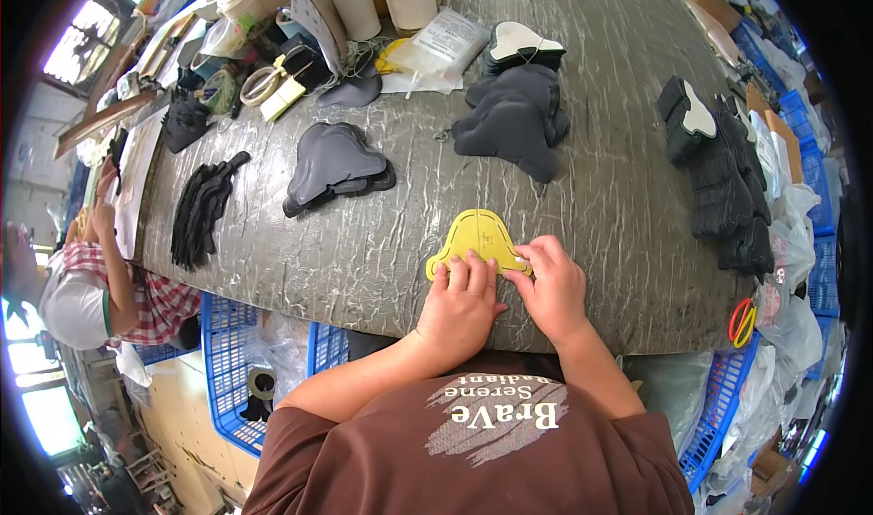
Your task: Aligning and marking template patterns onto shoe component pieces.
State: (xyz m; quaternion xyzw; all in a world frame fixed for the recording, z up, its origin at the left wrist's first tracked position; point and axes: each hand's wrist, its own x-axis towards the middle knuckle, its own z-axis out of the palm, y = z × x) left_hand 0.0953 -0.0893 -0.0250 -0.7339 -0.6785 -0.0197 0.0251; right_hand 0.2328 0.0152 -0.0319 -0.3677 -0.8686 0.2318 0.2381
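Observation:
A yellow bell-shaped template point(475, 230) with slots along its border lies on the table in front of me. The fingers of my left hand point(462, 308) are stretched out flat over its lower edge, pressing on it. At its lower right corner, the thumb and forefinger of my right hand point(555, 290) close in a pinch on the template. A small pale spot shows at those fingertips; I cannot tell what it is. Beyond the template lie a pile of dark grey bell-shaped pieces point(332, 162) and a larger pile of similar pieces point(514, 115).
A dark stack with a white piece on top point(523, 42) stands farther back. Black strips point(207, 208) lie left, and black stacks point(727, 183) line the right. Yellow-and-red-handled scissors point(742, 322) rest at the right edge. Blue crates point(232, 370) stand below. A person point(118, 292) sits at left.

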